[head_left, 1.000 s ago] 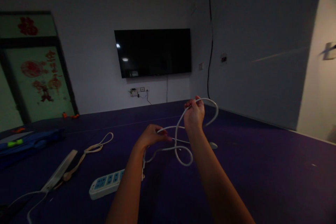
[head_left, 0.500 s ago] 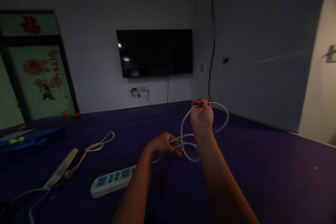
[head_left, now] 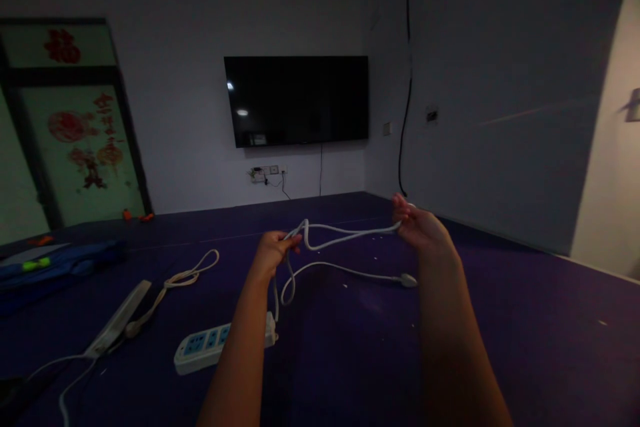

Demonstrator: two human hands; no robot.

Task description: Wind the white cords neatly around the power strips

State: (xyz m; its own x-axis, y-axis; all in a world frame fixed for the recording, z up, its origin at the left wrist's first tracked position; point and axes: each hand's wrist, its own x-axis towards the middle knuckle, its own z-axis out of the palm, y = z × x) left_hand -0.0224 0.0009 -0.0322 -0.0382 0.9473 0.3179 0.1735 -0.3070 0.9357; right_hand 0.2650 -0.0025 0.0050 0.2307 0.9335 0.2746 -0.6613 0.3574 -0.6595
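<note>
A white power cord is stretched in a doubled loop between my two hands. My left hand pinches the bundled cord at its near end. On the right, my right hand is closed around the loop's far end, fingers partly hidden. From below my left hand, cord runs down to a white power strip with blue sockets, partly covered by my left forearm. Another stretch of the cord curves over the purple surface and ends in a white plug beside my right wrist.
A second power strip lies on the left, near a bundled cream cord. Blue cloth with a yellow-green item is farther left. Small orange things sit by the door. A television hangs on the back wall.
My hands have moved apart, left hand leftward and right hand rightward. The round loop is now pulled into a long doubled stretch, and the plug has come into view on the surface.
</note>
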